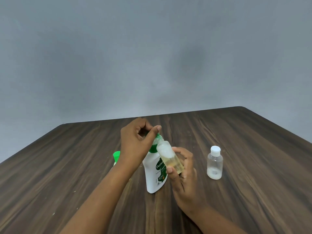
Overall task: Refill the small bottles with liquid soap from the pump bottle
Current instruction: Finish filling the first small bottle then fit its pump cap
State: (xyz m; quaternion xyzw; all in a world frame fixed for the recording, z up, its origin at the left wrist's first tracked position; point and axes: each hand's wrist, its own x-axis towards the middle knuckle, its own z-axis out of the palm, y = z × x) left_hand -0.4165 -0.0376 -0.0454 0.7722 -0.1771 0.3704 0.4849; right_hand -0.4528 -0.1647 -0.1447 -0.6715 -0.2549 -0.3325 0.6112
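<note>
At the lower left of centre, a green cap peeks out from behind the person's left forearm, low on the dark wood-grain table; the arm hides what it belongs to. Just to its right, the left hand sits on top of the pump bottle. Its fingers are curled down over the green pump head and its thumb stretches across toward the spout side. The pump bottle, white with a green label, stands upright on the table in the middle of the frame's lower half. In front of its right shoulder is the small open bottle, clear plastic, tilted with its uncapped mouth up and to the left at the pump's spout. Yellowish liquid fills its lower part and white foam sits above that; whether soap is running into it is too small to tell. The right hand grips this bottle by its lower half, thumb pressed on the near side and fingers wrapped close together round the far side. Further right, well apart from both hands, the capped small bottle stands upright on the table, a white flip cap closed on it and a little whitish residue at its bottom. A plain grey wall fills the upper half of the frame behind the table's far edge
</note>
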